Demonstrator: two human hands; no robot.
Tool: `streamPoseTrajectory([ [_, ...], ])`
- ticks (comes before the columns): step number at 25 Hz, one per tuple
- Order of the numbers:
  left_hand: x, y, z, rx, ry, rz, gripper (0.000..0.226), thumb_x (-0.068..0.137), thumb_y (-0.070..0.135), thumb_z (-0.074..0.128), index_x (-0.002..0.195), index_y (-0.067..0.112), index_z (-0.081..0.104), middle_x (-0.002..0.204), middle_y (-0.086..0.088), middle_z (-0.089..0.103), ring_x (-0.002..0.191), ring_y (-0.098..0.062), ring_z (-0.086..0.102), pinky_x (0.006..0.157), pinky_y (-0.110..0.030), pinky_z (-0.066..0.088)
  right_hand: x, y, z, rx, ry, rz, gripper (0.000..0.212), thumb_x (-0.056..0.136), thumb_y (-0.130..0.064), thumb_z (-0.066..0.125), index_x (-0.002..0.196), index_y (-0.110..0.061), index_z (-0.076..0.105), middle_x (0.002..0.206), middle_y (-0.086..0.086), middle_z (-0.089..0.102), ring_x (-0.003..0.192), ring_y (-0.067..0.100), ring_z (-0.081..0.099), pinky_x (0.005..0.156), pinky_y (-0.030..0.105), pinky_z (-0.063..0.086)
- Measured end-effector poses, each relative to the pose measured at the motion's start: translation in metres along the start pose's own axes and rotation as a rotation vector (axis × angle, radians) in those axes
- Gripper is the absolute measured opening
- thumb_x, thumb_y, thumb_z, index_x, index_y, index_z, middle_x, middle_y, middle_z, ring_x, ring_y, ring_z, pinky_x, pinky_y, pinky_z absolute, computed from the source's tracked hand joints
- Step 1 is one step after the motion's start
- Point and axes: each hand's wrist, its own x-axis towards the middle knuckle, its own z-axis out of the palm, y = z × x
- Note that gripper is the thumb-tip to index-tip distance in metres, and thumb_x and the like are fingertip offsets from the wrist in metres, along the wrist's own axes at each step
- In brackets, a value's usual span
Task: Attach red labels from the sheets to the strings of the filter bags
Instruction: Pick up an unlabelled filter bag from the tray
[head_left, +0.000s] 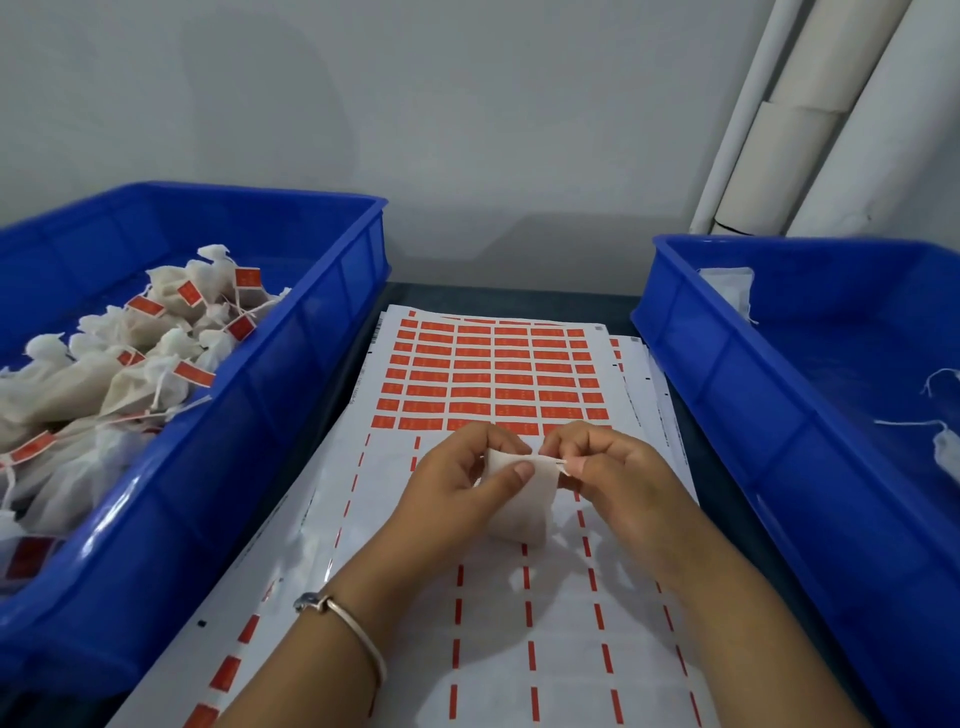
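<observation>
White filter bag (519, 499) at centre frame, held in left hand's (457, 488) grip; right hand (608, 467) pinches its string above the label sheet (493, 379).

A plain pale grey wall (415, 104) is filling the upper half of the view, evenly and softly lit, with a faint shadow lying along its base. At the right, white pipes (810, 114) are running down the wall at a slant. Below, a dark tabletop (519, 296) is meeting the wall's lower edge.
</observation>
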Motion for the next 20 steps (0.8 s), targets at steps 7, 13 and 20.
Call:
streamPoseTrajectory([
  [7,0.0001,0.0035,0.0000,-0.040,0.052,-0.004,0.015,0.088,0.020,0.060,0.078,0.030,0.056,0.082,0.024,0.064,0.081,0.000,0.059,0.058,-0.010,0.045,0.0037,-0.0015,-0.0054,0.124,-0.066,0.073,0.040,0.092,-0.007,0.043,0.061,-0.022,0.064,0.080,-0.004,0.066,0.078,0.009,0.065,0.074,0.020,0.052],
  [13,0.0003,0.0037,-0.0008,-0.027,0.030,-0.012,0.022,0.092,0.015,0.054,0.083,0.035,0.060,0.085,0.037,0.057,0.084,0.017,0.050,0.056,0.001,0.040,0.0019,-0.0011,-0.0078,0.247,0.032,0.085,0.037,0.095,-0.009,0.049,0.068,-0.022,0.071,0.083,0.000,0.070,0.080,0.015,0.069,0.070,0.019,0.054],
  [20,-0.0007,0.0079,0.0019,0.022,-0.018,0.015,0.018,0.086,0.028,0.063,0.070,0.035,0.066,0.076,0.031,0.062,0.081,0.014,0.054,0.055,0.003,0.038,-0.0022,-0.0038,-0.0013,0.447,0.008,0.078,0.023,0.087,-0.016,0.056,0.072,-0.020,0.073,0.069,0.005,0.062,0.066,0.015,0.061,0.071,0.023,0.054],
])
